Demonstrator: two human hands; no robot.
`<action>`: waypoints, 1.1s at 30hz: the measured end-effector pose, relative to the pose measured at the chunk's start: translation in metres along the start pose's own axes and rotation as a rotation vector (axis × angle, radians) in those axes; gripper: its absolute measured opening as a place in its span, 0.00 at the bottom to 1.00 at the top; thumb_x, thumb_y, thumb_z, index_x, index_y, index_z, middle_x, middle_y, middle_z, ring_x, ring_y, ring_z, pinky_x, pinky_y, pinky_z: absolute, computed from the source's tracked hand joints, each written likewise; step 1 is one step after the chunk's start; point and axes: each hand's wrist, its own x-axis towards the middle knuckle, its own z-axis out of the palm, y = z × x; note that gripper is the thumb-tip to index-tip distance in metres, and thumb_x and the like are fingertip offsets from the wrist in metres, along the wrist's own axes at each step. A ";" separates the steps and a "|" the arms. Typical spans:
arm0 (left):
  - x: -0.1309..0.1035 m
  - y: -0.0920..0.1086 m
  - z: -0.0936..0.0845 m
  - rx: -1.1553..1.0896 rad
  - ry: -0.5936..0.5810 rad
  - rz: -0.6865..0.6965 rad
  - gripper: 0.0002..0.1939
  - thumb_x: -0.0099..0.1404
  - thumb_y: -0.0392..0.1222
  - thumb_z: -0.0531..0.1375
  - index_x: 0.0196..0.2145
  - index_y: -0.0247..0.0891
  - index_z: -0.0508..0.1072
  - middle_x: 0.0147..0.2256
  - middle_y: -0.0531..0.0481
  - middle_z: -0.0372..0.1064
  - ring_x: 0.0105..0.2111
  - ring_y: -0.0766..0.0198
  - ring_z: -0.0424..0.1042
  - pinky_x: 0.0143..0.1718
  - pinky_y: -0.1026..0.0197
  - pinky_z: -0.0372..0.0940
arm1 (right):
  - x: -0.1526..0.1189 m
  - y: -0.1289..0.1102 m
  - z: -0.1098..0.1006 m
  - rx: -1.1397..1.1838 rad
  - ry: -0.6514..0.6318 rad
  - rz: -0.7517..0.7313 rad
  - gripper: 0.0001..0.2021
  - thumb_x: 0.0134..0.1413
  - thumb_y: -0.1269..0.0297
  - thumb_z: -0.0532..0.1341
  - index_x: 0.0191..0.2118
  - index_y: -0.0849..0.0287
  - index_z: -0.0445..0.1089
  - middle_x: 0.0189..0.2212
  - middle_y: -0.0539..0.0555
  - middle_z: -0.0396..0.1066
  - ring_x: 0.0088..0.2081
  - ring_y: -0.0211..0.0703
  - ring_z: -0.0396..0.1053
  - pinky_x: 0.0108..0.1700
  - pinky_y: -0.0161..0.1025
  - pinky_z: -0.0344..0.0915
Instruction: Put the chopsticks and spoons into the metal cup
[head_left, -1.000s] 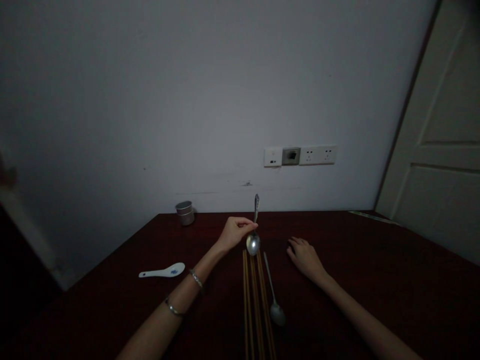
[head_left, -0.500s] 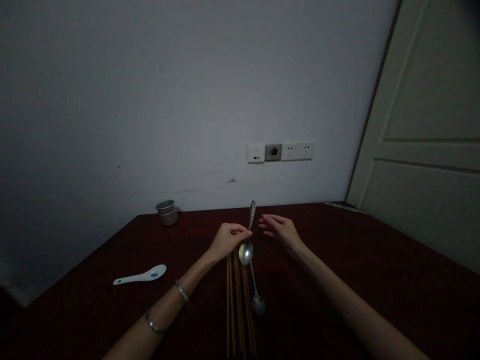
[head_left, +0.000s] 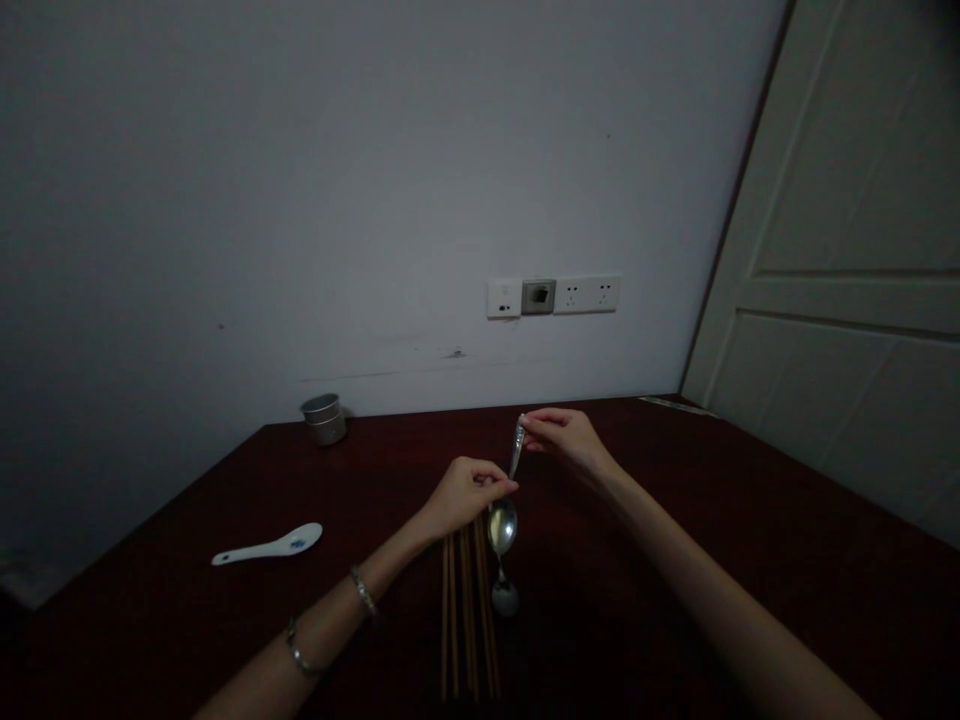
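Note:
A metal spoon (head_left: 502,526) with a patterned handle is held over the table, its bowl toward me. My left hand (head_left: 471,492) pinches it low on the handle, just above the bowl. At the handle's top end, my right hand (head_left: 562,436) has its thumb and fingers closed on the tip. A second metal spoon (head_left: 505,597) lies below the first, bowl toward me, its upper part hidden. Several wooden chopsticks (head_left: 469,620) lie side by side to the left of the spoons, their far ends beneath my left hand.
A white ceramic spoon (head_left: 274,545) lies on the left of the dark red table (head_left: 360,620). Behind it stands a metal cup (head_left: 325,420) near the wall. Wall sockets (head_left: 587,295) are above the table, and a pale door (head_left: 847,350) is at the right.
My right hand has closed on the top of the spoon's handle, where it was apart from it before. The handle now leans more to the right. The view has shifted slightly.

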 end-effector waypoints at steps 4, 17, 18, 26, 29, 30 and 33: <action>-0.001 0.000 0.003 0.015 0.000 0.015 0.14 0.53 0.49 0.61 0.24 0.34 0.76 0.17 0.54 0.62 0.18 0.71 0.54 0.20 0.66 0.46 | -0.001 0.001 0.000 -0.007 0.015 0.027 0.12 0.32 0.65 0.70 0.26 0.66 0.72 0.18 0.51 0.71 0.19 0.32 0.68 0.24 0.29 0.69; 0.026 -0.076 -0.064 -0.015 0.302 -0.099 0.28 0.56 0.62 0.51 0.21 0.32 0.70 0.12 0.58 0.49 0.14 0.73 0.48 0.18 0.66 0.44 | 0.015 0.049 -0.020 -0.101 -0.071 0.272 0.07 0.37 0.69 0.69 0.26 0.66 0.73 0.19 0.52 0.72 0.19 0.30 0.67 0.23 0.27 0.69; 0.027 -0.085 -0.068 -0.026 0.318 -0.115 0.28 0.55 0.63 0.51 0.20 0.32 0.70 0.12 0.58 0.49 0.14 0.73 0.48 0.18 0.66 0.43 | 0.017 0.055 -0.022 -0.111 -0.076 0.286 0.07 0.38 0.69 0.68 0.26 0.66 0.73 0.18 0.52 0.72 0.18 0.30 0.67 0.23 0.27 0.69; 0.025 -0.123 -0.075 -0.026 0.332 -0.247 0.30 0.52 0.67 0.50 0.21 0.33 0.69 0.11 0.59 0.47 0.13 0.72 0.47 0.18 0.66 0.42 | 0.020 0.089 -0.027 -0.192 -0.101 0.360 0.08 0.37 0.67 0.69 0.25 0.66 0.73 0.16 0.51 0.71 0.17 0.31 0.67 0.22 0.27 0.68; 0.025 -0.130 -0.075 -0.021 0.316 -0.257 0.29 0.52 0.66 0.50 0.20 0.33 0.69 0.11 0.59 0.48 0.13 0.72 0.48 0.18 0.66 0.42 | 0.021 0.096 -0.027 -0.200 -0.110 0.360 0.09 0.36 0.66 0.69 0.24 0.65 0.73 0.16 0.51 0.71 0.18 0.31 0.67 0.22 0.28 0.68; 0.025 -0.132 -0.075 -0.018 0.310 -0.258 0.29 0.53 0.65 0.50 0.20 0.33 0.69 0.11 0.58 0.48 0.13 0.72 0.48 0.18 0.66 0.43 | 0.021 0.098 -0.027 -0.204 -0.112 0.360 0.09 0.35 0.66 0.70 0.23 0.65 0.73 0.15 0.51 0.70 0.18 0.31 0.67 0.22 0.28 0.68; 0.024 -0.138 -0.076 -0.016 0.299 -0.256 0.28 0.55 0.63 0.49 0.21 0.33 0.70 0.11 0.58 0.50 0.13 0.72 0.48 0.18 0.67 0.43 | 0.023 0.103 -0.023 -0.253 -0.104 0.360 0.09 0.34 0.66 0.70 0.21 0.65 0.71 0.13 0.49 0.69 0.16 0.31 0.65 0.20 0.27 0.67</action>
